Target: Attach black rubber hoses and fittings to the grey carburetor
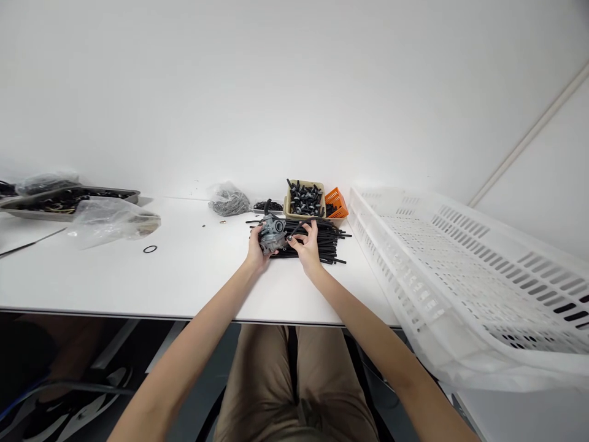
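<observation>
A grey metal carburetor (273, 234) is held above the table, tilted, with my left hand (256, 252) wrapped around its left side and underside. On its right side, my right hand (307, 247) pinches a thin black rubber hose (296, 229) between thumb and fingers, one end close against the carburetor. Whether that end is fitted on cannot be made out. Beneath and behind both hands lies a pile of cut black hoses (329, 245), partly hidden by them.
A beige bin (288, 207) of black fittings and an orange basket (339, 212) stand behind the hoses. A large white crate (391, 270) borders the right. Leftward are a bag of small parts (230, 201), a black ring (150, 249), clear plastic (105, 224) and a metal tray (133, 195).
</observation>
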Motion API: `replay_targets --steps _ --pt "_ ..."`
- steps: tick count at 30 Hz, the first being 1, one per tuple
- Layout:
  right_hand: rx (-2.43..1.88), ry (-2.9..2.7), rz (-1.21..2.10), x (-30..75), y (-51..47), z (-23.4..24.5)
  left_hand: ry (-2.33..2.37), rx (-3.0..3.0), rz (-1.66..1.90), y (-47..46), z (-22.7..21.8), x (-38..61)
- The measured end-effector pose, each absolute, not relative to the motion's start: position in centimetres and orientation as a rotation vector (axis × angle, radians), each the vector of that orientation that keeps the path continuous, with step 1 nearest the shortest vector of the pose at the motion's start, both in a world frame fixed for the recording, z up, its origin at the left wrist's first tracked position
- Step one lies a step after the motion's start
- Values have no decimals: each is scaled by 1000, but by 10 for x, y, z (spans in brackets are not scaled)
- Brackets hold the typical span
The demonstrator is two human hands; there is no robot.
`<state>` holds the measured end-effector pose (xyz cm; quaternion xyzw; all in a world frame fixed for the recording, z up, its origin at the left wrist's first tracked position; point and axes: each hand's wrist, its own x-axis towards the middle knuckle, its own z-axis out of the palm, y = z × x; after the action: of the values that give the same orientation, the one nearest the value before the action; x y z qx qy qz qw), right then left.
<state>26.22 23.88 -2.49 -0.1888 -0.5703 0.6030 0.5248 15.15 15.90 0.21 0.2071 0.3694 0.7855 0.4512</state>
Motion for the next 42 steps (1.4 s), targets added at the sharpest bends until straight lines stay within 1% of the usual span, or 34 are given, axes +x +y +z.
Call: replay_targets --steps 3,12,16,19,24,28,33,38,42 --pt "-484 -1368 1446 262 239 -25 903 568 1988 159 2 151" --pt "-586 -1391 1317 265 238 -23 965 675 1943 159 -2 152" --pt "-413 -1454 1438 266 239 -21 955 677 1906 157 -1 157" --pt "-296 -1393 1499 266 237 -18 937 621 1905 158 0 157" --pt "-225 -1366 1574 265 235 -17 934 536 1879 158 -1 153" --pt "-212 -1455 1643 267 236 -17 910 524 1803 157 -2 152" --pt "-131 -1629 1818 275 233 -11 789 599 1657 153 -5 149" --pt "-52 -1646 1924 281 232 -7 733 640 1470 149 -4 146" --pt "9 -1665 1977 285 233 -4 736 610 1431 146 -3 145"
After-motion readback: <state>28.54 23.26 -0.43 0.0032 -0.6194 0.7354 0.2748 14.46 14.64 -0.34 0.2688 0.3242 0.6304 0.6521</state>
